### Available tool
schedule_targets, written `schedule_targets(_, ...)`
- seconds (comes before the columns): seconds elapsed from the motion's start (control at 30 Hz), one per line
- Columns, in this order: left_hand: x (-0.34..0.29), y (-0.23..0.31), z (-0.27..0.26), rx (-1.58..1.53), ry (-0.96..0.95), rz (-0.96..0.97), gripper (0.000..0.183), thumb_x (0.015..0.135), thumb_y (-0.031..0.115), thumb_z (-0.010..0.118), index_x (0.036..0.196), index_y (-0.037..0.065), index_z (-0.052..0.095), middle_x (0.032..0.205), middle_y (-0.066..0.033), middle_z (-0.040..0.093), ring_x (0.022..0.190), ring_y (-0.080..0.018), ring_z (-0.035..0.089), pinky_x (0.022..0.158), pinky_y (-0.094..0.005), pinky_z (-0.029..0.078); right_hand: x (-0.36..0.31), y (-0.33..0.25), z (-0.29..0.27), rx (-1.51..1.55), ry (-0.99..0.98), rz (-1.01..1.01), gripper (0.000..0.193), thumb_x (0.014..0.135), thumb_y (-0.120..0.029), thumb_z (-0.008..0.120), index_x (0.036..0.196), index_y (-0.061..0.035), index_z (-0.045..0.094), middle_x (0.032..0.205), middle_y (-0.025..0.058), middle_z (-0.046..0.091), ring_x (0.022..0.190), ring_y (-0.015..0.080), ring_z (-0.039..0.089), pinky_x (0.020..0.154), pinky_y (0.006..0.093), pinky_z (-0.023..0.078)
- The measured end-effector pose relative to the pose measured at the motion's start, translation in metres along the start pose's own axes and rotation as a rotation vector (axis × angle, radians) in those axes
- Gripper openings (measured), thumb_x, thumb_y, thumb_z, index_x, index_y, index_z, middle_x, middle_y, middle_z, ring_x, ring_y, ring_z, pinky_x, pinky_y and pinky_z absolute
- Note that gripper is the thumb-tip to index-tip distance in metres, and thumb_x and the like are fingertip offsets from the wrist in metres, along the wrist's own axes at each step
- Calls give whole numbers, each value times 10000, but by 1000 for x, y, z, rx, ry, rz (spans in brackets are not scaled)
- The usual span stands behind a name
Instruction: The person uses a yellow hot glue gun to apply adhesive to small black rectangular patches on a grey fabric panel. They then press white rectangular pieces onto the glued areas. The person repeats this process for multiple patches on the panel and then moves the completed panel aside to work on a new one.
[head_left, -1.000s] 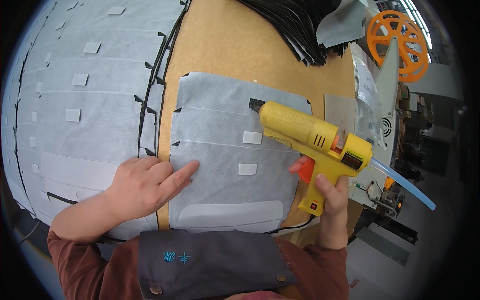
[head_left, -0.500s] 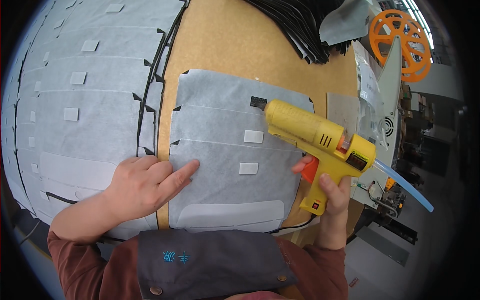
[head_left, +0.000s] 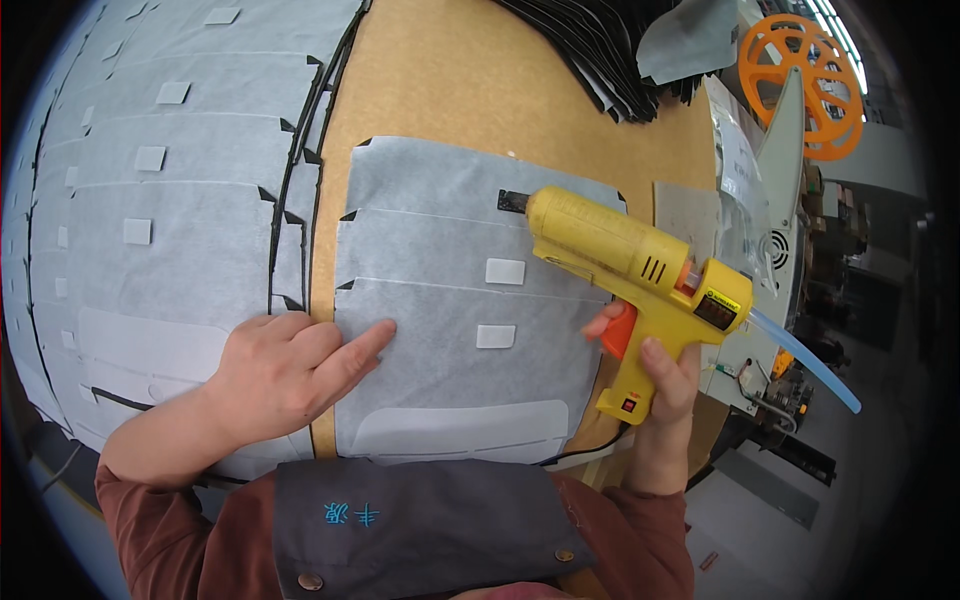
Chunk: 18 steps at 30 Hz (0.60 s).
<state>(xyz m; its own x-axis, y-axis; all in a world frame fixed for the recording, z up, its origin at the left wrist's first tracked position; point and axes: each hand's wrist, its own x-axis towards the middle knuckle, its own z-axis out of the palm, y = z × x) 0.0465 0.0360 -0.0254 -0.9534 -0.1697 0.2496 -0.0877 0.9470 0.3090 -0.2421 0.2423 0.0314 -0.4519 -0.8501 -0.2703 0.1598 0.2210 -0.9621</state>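
My right hand is closed round the handle of a yellow hot glue gun, with its fingers at the orange trigger. A translucent bluish glue stick sticks out of its rear. The gun's nose is over a grey fabric panel, beside a small black patch near the top. Below that patch are two white rectangular pieces. My left hand rests at the panel's left edge, index finger stretched onto the fabric, other fingers bent, holding nothing visible.
More grey panels with white pieces and black edging cover the left side. A stack of black and grey sheets lies at the far edge of the tan board. At right stands a machine with an orange reel. The gun's black cord trails near me.
The glue gun has shifted very slightly up and left, its nose still beside the black patch. My left hand keeps its place on the panel edge. The whole view has shifted slightly.
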Motion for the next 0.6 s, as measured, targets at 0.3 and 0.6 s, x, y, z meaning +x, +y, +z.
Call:
schedule_targets(0.3,1,0,0,-7,0,-2,549,731,196,805,1258,137,664,647,37,364,536,-122,403,463,-280,335,3,1,5,-96,128,16,584,833,-303,613,1244,97,503,1016,209,652,937,311,681,800,381,538)
schedule_targets(0.6,5,0,-1,-1,23,-4,434,771,173,775,1196,148,692,629,39,372,514,-106,406,432,-267,334,-1,5,-2,-59,137,-30,570,851,-294,615,1245,97,490,1013,214,640,906,294,667,797,378,533)
